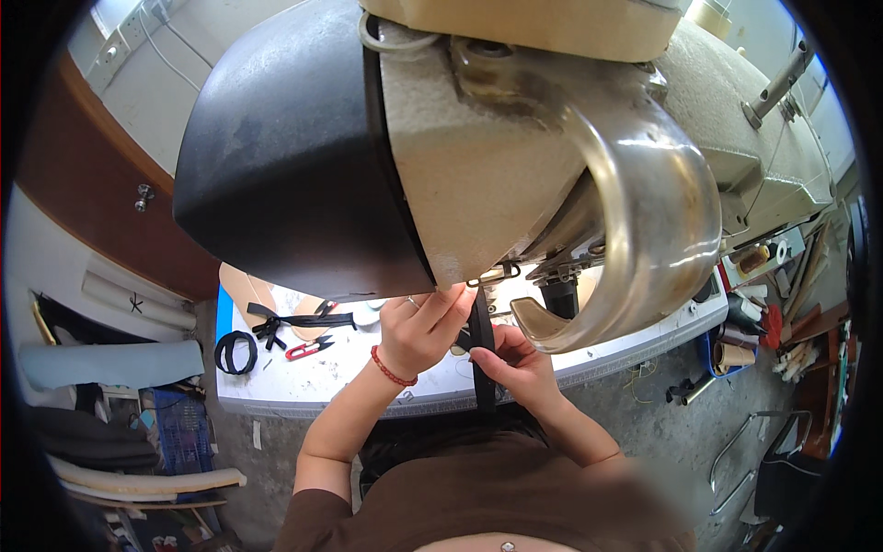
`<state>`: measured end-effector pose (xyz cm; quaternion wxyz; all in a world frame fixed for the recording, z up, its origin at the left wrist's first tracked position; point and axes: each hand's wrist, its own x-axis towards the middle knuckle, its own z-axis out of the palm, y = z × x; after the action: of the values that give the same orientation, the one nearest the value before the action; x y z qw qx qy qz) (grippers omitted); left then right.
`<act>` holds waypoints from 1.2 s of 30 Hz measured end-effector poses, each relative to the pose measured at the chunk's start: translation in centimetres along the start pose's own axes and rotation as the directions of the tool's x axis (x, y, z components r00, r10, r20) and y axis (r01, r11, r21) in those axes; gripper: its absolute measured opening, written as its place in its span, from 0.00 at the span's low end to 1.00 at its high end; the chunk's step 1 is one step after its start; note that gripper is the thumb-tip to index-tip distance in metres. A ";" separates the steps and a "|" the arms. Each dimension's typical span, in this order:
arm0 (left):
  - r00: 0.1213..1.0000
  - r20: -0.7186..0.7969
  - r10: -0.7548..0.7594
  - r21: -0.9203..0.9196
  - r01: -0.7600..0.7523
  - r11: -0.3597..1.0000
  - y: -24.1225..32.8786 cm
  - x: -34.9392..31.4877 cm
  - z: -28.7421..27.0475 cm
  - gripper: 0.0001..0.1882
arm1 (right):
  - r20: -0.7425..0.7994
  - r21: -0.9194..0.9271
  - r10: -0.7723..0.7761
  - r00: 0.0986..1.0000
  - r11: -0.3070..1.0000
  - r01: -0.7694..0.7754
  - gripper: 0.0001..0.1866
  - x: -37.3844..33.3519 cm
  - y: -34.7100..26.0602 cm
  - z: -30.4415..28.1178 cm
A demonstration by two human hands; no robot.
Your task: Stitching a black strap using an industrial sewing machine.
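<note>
Under the head of a big sewing machine (pixel 515 175), a black strap (pixel 483 391) runs up from the table's front edge toward the needle area. With fingers pressed together, my left hand (pixel 418 327) is closed at the strap's upper end, near a small dark metal loop (pixel 506 271). Lower down, my right hand (pixel 520 366) pinches the same strap between thumb and fingers. The machine head and its clear curved guard (pixel 667 198) hide the needle and the far end of the strap.
Left on the white table (pixel 322 391) lie red-handled thread snips (pixel 308 349), a coiled black band (pixel 235 353) and knotted black strips (pixel 313 320). A blue crate (pixel 182 432) stands on the floor at left; a chair (pixel 782 469) is at right.
</note>
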<state>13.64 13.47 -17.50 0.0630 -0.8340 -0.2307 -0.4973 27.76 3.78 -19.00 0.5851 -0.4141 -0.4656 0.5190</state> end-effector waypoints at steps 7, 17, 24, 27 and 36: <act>0.999 0.030 0.038 0.038 -0.039 0.999 -0.2 0.0 0.0 0.05 | -0.001 -0.008 0.010 1.000 1.000 -0.010 0.16 -0.1 0.2 -0.1; 0.999 0.018 0.045 0.038 -0.045 0.998 -0.2 -0.2 0.1 0.06 | -0.003 0.075 0.030 1.000 0.997 -0.030 0.14 -0.2 -0.2 0.1; 0.998 0.026 0.058 0.049 -0.059 0.997 -0.1 -0.1 -0.2 0.07 | 0.003 0.055 0.016 1.000 0.998 -0.016 0.14 -0.2 -0.1 0.1; 0.998 0.061 -0.002 0.000 0.002 1.000 0.1 -0.1 -0.3 0.08 | 0.002 0.062 0.030 1.000 0.998 -0.030 0.15 -0.2 0.0 0.1; 0.999 0.036 -0.032 -0.006 0.033 0.999 0.3 -0.1 -0.3 0.08 | 0.002 0.073 0.016 1.000 0.997 -0.016 0.15 -0.1 0.1 0.1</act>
<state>13.50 13.03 -17.36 0.0478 -0.8392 -0.2436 -0.4838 27.61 3.71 -19.11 0.5953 -0.3956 -0.4435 0.5408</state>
